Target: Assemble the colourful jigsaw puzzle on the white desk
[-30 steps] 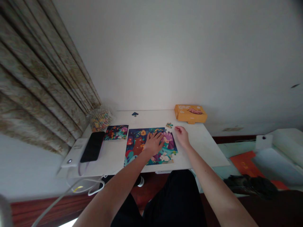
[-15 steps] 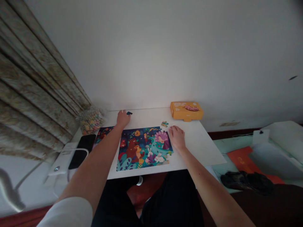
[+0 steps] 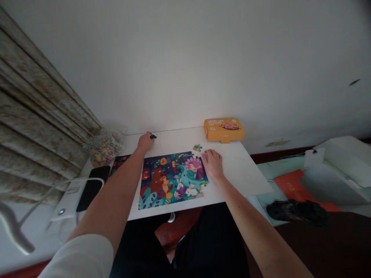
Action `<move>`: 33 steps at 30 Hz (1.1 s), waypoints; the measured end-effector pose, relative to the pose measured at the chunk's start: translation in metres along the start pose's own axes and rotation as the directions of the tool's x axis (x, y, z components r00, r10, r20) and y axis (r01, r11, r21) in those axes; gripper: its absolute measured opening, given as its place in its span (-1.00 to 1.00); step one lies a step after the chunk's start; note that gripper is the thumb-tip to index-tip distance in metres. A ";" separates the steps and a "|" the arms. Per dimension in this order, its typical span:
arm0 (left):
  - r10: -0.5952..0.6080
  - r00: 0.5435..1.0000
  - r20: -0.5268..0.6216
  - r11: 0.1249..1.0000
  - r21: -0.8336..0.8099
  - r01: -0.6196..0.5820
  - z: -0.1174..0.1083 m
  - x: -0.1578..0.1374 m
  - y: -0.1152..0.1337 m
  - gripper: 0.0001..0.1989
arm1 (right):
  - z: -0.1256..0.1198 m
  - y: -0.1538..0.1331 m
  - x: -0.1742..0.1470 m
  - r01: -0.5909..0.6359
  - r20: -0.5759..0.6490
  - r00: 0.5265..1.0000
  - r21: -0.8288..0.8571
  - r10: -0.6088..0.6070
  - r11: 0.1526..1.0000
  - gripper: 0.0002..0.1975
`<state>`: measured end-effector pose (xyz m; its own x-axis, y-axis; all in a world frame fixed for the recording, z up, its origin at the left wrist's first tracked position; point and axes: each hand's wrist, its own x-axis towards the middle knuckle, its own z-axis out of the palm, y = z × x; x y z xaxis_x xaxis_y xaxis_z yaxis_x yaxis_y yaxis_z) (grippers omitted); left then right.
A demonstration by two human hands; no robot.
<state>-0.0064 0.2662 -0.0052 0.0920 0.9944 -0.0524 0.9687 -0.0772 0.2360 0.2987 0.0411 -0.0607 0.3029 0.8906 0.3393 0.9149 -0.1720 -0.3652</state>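
On the white table lies a mostly joined jigsaw puzzle (image 3: 171, 179) with colourful forest animals; its right edge is stepped. My left hand (image 3: 145, 142) reaches past the puzzle's far edge, its fingertips closed on a small dark puzzle piece (image 3: 153, 136). Beside the puzzle's upper right corner, my right hand (image 3: 213, 162) rests palm down with its fingers loosely stretched out, close to the edge. No piece shows in it, though its underside is hidden. A loose multicoloured puzzle piece (image 3: 197, 148) lies just beyond that corner.
An orange puzzle box (image 3: 224, 130) stands at the back right by the wall. At the left are a clear bag (image 3: 106, 150) of colourful pieces, a black phone (image 3: 94, 187) and a white device (image 3: 68, 200) with a cable. My left forearm covers part of another dark picture.
The whole view has shifted slightly, moving the table left in the picture. My left fingertips have closed in on the dark piece. My right hand stays beside the puzzle's edge.
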 end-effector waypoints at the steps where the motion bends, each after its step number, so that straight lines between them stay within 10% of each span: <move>1: -0.001 1.000 0.011 1.000 0.005 0.001 -0.002 -0.001 0.000 -0.54 | 0.000 0.000 0.000 -0.002 0.000 1.000 0.001 0.002 1.000 -0.69; 9: 0.225 0.974 -0.023 0.963 -0.147 -0.226 0.003 -0.053 0.044 -0.45 | 0.000 0.003 -0.001 -0.003 -0.075 0.997 0.108 0.012 0.994 -0.68; 14: 0.628 0.778 0.031 0.765 -0.211 -0.609 0.034 -0.118 0.107 -0.56 | -0.004 0.006 -0.004 0.023 -0.037 0.999 0.248 -0.014 0.968 -0.65; 21: 0.786 0.617 0.039 0.615 -0.152 -0.773 0.062 -0.160 0.153 -0.66 | -0.004 0.013 -0.003 -0.051 0.102 0.995 0.434 0.007 0.900 -0.64; 26: 0.766 0.643 0.004 0.638 -0.135 -0.758 0.059 -0.170 0.154 -0.60 | 0.001 0.021 0.001 -0.111 0.210 0.978 0.539 -0.006 0.835 -0.63; 33: 0.599 0.800 0.029 0.800 -0.036 -0.598 0.071 -0.217 0.134 -0.39 | 0.007 0.027 0.008 -0.182 0.182 0.981 0.751 0.066 0.635 -0.66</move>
<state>0.1196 0.0353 -0.0312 0.6609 0.7470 0.0719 0.7119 -0.6544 0.2549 0.3244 0.0469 -0.0741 0.3092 0.9389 0.1513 0.3259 0.0448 -0.9443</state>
